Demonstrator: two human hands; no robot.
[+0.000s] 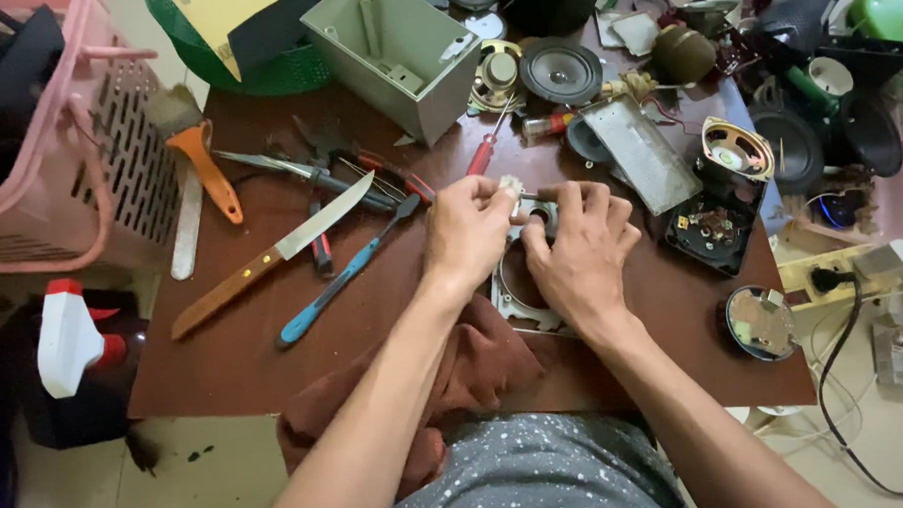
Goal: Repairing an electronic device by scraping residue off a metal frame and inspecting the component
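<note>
Near the desk [225,372] edge, a brown cloth [476,368] is draped. Beyond it, a grey metal frame [518,302] at mid-desk is gripped by the left hand [468,233] and right hand [581,249], fingers closed on it. Farther off, a knife [271,255] and speakers [560,72] are seen.

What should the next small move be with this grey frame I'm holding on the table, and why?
Probably steady the grey frame with the right hand while the left hand works the small white piece at its top edge. Both hands already pinch there, and the red screwdriver lies close by if needed.
</note>
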